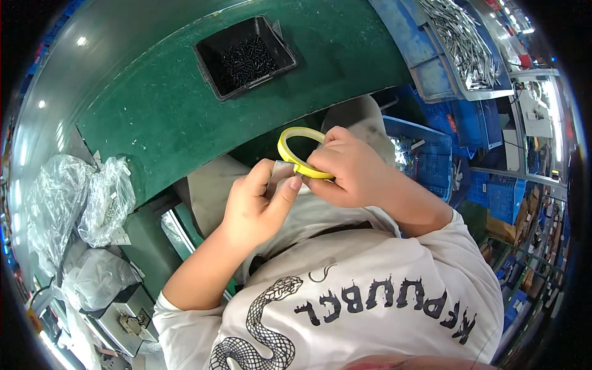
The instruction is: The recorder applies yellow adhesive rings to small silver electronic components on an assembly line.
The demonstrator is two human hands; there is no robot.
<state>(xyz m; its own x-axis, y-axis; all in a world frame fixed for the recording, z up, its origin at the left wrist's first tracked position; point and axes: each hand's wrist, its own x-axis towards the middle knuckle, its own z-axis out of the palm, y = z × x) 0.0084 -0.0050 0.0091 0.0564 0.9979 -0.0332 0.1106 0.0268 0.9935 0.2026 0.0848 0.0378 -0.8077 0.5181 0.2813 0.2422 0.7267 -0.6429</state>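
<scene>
A roll of yellow tape (305, 169) is gripped in my right hand (348, 165), whose fingers wrap round the ring's right side. The ring is tilted, so its pale inner face shows. My left hand (253, 206) pinches a small flat greyish piece (282, 171) between thumb and fingers, right beside the lower left of the roll. The left thumb tip comes close to the tape's edge. Whether a strip of tape joins the piece to the roll is too small to tell. Both hands are held in front of my body, off the table's near edge.
On the green table (166, 123) stands a black bin (216, 68) of small dark parts. Clear plastic bags (108, 200) lie at the left. At the right are a blue bin (431, 68) of thin metal pieces and a blue crate (425, 135) lower down.
</scene>
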